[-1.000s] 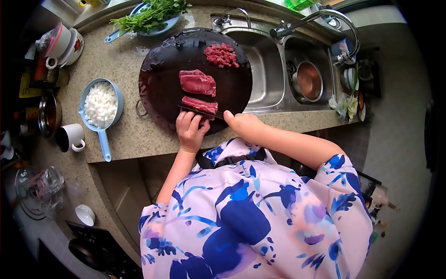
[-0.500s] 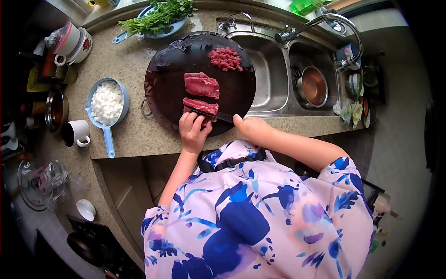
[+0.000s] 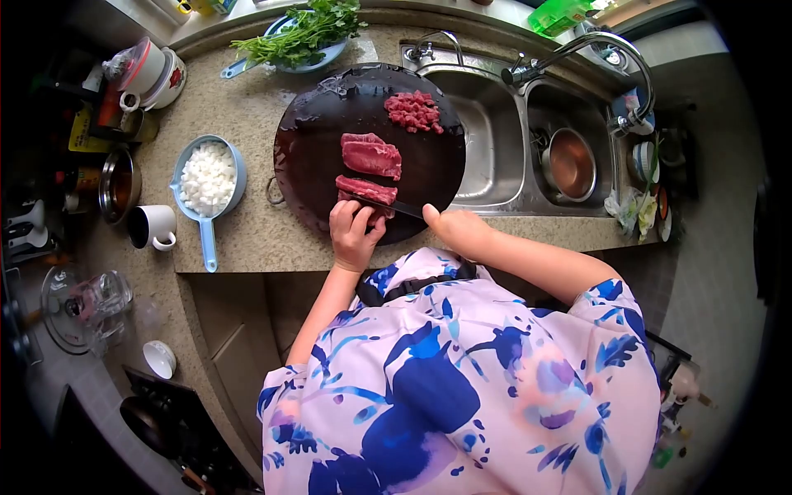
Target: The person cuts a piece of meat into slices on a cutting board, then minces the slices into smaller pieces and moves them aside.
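A round dark chopping board lies on the counter with raw red meat on it. My right hand is closed round the handle of a knife, at the board's near right edge. The blade runs left along the near side of a strip of meat. My left hand has its fingers bent and pressed on the meat at the near edge, close to the blade; its fingers partly hide this piece. Farther back lie a thicker meat slab and a pile of diced meat.
Left of the board stands a blue handled strainer with white cubes, beside a mug. Green herbs fill a blue colander behind. On the right is a double sink with a metal pot and a curved tap.
The camera view has shifted slightly, so the board and counter items appear farther right. Both hands and the knife keep nearly the same place at the meat.
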`<act>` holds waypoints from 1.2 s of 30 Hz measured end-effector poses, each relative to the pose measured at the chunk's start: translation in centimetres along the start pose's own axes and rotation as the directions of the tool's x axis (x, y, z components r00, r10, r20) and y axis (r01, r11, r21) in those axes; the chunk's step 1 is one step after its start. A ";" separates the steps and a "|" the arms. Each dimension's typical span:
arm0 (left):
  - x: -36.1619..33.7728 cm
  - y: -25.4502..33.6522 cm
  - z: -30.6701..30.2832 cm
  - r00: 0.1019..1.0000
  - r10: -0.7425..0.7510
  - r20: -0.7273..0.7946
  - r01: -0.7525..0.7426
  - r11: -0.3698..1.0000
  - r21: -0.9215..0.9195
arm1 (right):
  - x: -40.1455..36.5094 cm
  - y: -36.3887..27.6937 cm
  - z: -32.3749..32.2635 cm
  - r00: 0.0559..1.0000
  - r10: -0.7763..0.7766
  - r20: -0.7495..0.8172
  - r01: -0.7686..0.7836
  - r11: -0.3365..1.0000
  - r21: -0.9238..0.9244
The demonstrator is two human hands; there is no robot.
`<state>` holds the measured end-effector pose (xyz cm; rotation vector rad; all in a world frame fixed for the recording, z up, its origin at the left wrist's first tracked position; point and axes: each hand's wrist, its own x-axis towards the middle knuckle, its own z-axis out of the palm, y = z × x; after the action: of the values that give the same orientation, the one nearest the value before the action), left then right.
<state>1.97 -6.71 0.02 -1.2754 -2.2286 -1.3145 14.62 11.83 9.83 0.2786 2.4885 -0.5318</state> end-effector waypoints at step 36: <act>-1.5 -0.5 -0.9 0.996 0.041 0.079 -0.038 0.999 -0.032 | -3.3 -3.1 -0.7 0.973 -0.095 -0.209 0.095 0.995 -0.008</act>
<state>2.29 -8.39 -0.61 -1.3993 -2.2322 -1.3093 16.02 9.07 13.25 0.2273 2.7169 -0.5706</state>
